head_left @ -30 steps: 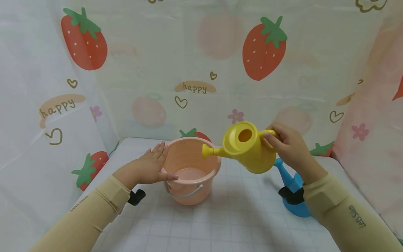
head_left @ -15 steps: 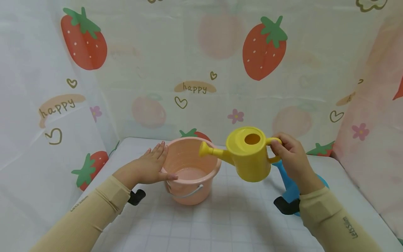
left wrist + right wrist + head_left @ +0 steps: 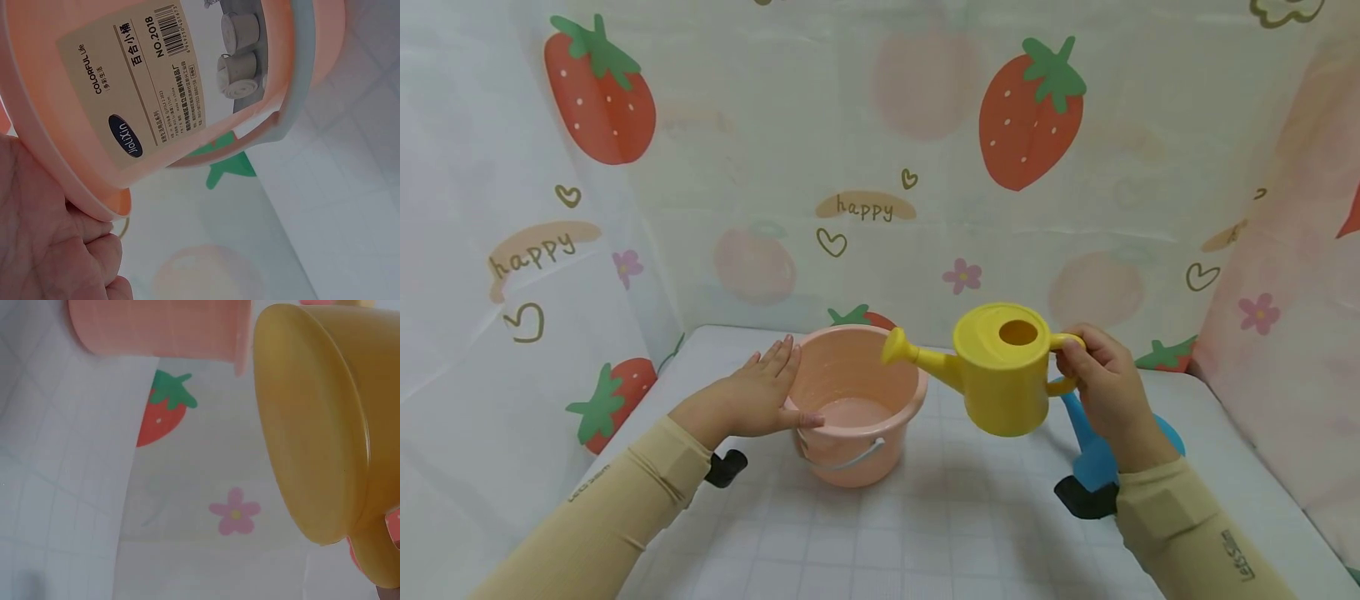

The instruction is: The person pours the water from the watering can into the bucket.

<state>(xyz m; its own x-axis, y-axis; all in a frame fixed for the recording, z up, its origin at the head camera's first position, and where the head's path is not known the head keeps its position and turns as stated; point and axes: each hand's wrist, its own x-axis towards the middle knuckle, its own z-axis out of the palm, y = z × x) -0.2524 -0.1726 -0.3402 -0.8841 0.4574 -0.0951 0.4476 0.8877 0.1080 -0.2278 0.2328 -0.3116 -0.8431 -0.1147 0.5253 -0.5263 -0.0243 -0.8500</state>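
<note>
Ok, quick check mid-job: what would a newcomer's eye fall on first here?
Probably the bright yellow watering can, held up right of centre in the right hand, its spout pointing towards the pink bucket. Next, perhaps, the left hand, resting on that bucket's rim. Behind, large red strawberries stand out high on the pale backdrop.

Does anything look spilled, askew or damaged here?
Nothing stands out: the pink bucket stands upright, left hand on its rim; the right hand holds the yellow watering can nearly level; no spill shows on the table.
</note>
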